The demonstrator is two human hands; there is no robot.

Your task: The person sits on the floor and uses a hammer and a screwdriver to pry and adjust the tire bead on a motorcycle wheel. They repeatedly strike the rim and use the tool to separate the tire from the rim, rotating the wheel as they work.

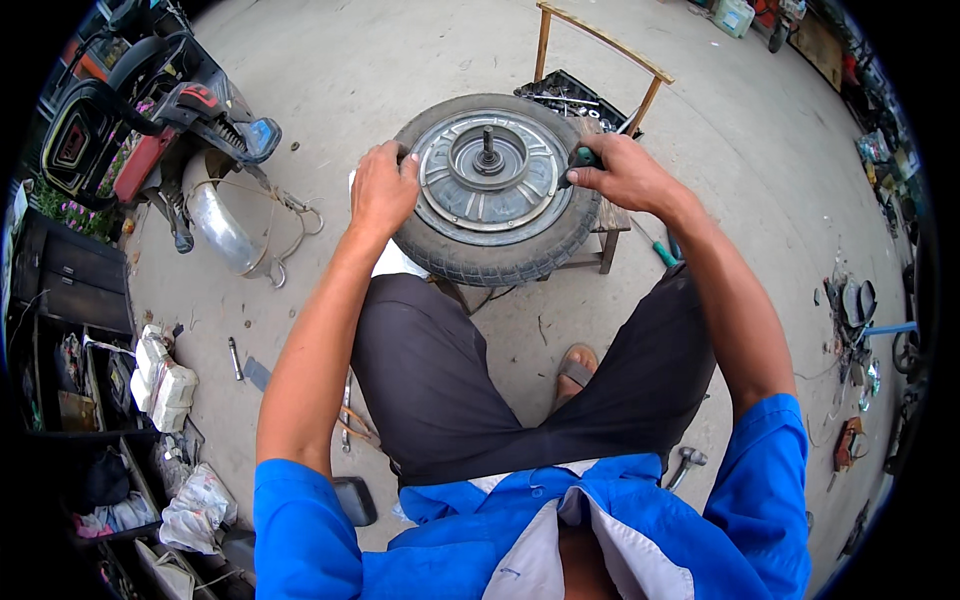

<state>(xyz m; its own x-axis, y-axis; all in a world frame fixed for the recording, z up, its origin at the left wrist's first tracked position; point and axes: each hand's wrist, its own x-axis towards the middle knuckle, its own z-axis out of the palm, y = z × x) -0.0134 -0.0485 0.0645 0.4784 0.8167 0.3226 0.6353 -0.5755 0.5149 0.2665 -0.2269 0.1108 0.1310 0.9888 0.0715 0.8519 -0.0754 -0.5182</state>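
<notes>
In front of my knees a wheel lies flat, its black tyre [480, 262] around a grey metal hub [450, 190] with a threaded axle [487, 142] standing up in the middle. My left hand [383, 190] is closed over the tyre's left edge, fingers curled at the sidewall. On the opposite side my right hand [632, 172] grips a tool with a dark green handle [584, 158], held at the right edge of the hub. That tool's working end is too hidden to tell its kind. Under the wheel is a low wooden stool [608, 222].
Beyond the wheel sit a black tray [570, 92] of tools and a wooden frame [605, 40]. A green-handled screwdriver [664, 252] is near my right knee. A hammer [687, 465] and a socket wrench [235, 358] lie on the floor. A scooter [170, 130] stands far left; shelves [75, 400] line the left.
</notes>
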